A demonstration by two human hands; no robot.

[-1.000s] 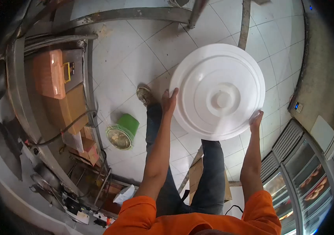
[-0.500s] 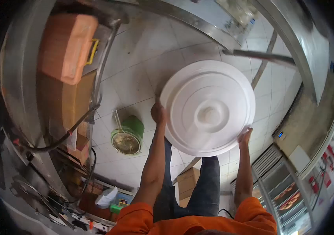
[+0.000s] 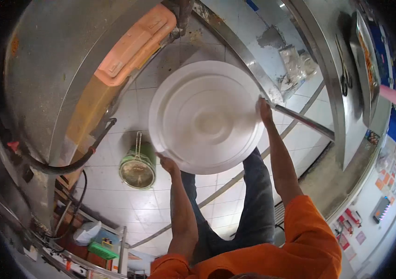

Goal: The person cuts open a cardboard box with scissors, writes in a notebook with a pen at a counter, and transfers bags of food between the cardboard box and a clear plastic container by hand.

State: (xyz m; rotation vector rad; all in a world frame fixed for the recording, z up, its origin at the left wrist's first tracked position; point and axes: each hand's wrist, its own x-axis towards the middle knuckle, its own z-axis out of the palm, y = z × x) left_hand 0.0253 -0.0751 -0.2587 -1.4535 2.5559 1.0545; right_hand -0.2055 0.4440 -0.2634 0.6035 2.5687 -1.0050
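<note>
Large round white plastic lid [image 3: 179,125] at mid-frame, raised centre facing the camera.
Left hand [image 3: 169,165] and right hand [image 3: 265,112] hold its lower-left and right rim in their fingers; circular, as wide as long. Beyond, at left, a round green bucket [image 3: 147,152] on white floor tiles [image 3: 135,204].

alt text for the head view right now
A person's left hand and right hand hold a large round white plastic lid by its rim above a white tiled floor. A round green bucket stands at its lower left.
</note>
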